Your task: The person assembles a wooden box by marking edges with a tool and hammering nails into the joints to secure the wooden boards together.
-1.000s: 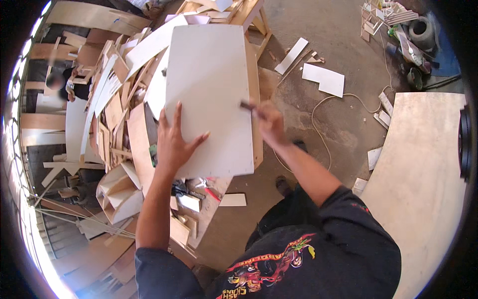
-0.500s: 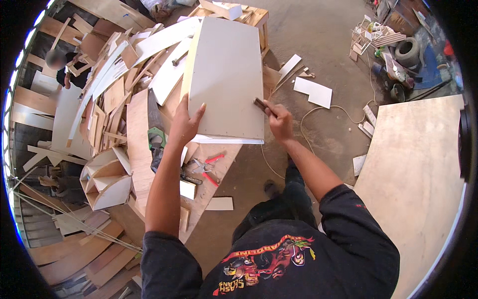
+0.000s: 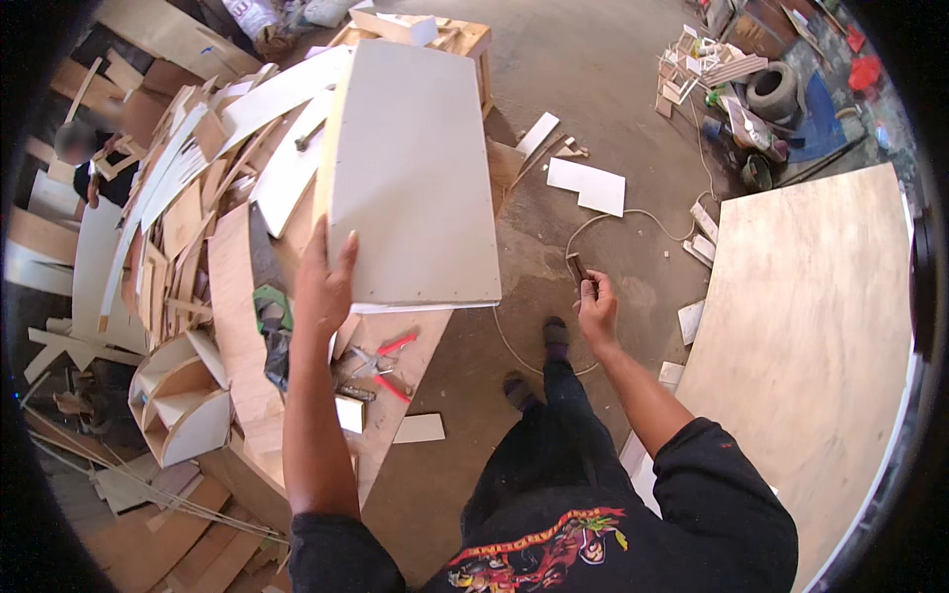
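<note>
Plywood sheet (image 3: 801, 336): at your right, well apart from the work; no part in the change.

Bench (image 3: 381, 420): at your left, under the near end of the work.

Pale panel (image 3: 415, 178): over the bench, its right side jutting past the bench edge above the floor (image 3: 638, 262). Its yellowish side face (image 3: 334, 148), out of sight 1.0 s ago, now shows along the left. Tipped panel or shifted head: cannot separate the 2.

Red-handled pliers (image 3: 371, 363): handles spread on the bench, just beyond the panel's near end, untouched.

Left hand (image 3: 324, 287): 1.0 s ago you had it splayed on the panel's face; now it grasps the near left edge, thumb on top, fingers down the side. Judged a change from pressing to steadying or turning.

Right hand (image 3: 597, 311): withdrawn from the panel's right edge since 0.5 s ago; now apart from it, above the floor, closed around a small tool.

Small dark tool (image 3: 577, 268): upper end protrudes from your grip, touching nothing else. Type unclear. Judged meaning: tool work on that edge is paused; only your left hand controls the panel.
</note>
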Demonstrator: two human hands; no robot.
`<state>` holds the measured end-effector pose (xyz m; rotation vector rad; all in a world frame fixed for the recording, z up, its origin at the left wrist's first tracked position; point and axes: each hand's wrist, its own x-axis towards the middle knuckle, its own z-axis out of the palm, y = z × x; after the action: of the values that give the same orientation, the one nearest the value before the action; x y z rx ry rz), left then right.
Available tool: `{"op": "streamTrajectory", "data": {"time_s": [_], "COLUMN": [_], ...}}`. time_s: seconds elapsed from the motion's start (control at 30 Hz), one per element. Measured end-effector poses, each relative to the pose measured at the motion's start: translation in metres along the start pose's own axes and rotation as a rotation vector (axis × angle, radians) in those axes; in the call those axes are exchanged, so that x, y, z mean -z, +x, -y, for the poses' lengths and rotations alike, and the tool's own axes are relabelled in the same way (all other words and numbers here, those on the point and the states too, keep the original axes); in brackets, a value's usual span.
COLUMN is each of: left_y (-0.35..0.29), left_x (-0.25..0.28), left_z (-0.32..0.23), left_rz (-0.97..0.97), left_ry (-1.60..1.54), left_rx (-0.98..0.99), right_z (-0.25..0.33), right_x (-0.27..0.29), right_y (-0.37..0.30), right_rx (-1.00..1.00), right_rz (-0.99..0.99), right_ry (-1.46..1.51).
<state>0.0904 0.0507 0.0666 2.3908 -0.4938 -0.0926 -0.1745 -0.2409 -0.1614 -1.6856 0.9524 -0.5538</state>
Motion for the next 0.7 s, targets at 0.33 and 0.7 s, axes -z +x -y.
{"op": "streamTrajectory", "data": {"time_s": [0.33,0.7], "left_y": [-0.007,-0.004], "left_x": [0.002,-0.003], "left_z": [-0.01,-0.002], "left_rz": [-0.009,-0.061], "left_ry": [-0.172,-0.054], "left_rx": [0.061,0.035], "right_z": [-0.012,0.123], "right_x": [-0.048,-0.053], "right_y": [-0.032,0.004], "right_rx": [-0.104,0.421], "right_rz": [0.048,0.194], "right_ry": [0.192,0.091]}}
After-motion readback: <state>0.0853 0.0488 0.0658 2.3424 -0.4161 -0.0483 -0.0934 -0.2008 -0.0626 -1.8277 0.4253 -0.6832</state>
